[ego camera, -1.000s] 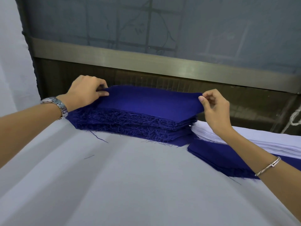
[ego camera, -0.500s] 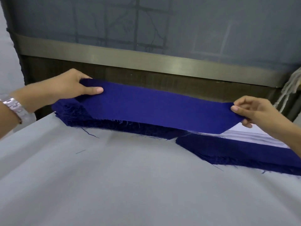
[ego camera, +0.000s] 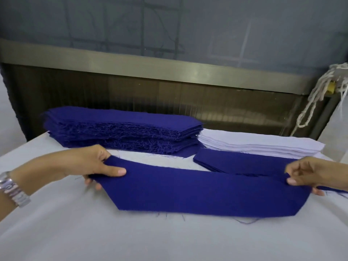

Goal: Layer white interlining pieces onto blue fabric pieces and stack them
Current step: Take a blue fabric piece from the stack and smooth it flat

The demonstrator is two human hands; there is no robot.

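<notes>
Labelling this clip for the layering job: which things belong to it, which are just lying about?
In the job: held blue piece, blue fabric stack, white interlining stack, small blue pile, left hand, right hand.
Lying about: knotted white cord.

A table [ego camera: 131, 232] with a plain pale grey-white surface carries everything. At its far left edge sits a tall stack of blue fabric pieces [ego camera: 120, 129] with frayed edges. Just beside it on the right lies a stack of white interlining pieces [ego camera: 259, 146], with a low blue stack [ego camera: 235, 162] touching its front. Nearer, a single blue piece [ego camera: 197, 191] has its near edge on the surface, with loose blue threads [ego camera: 246, 221] beside it.
</notes>
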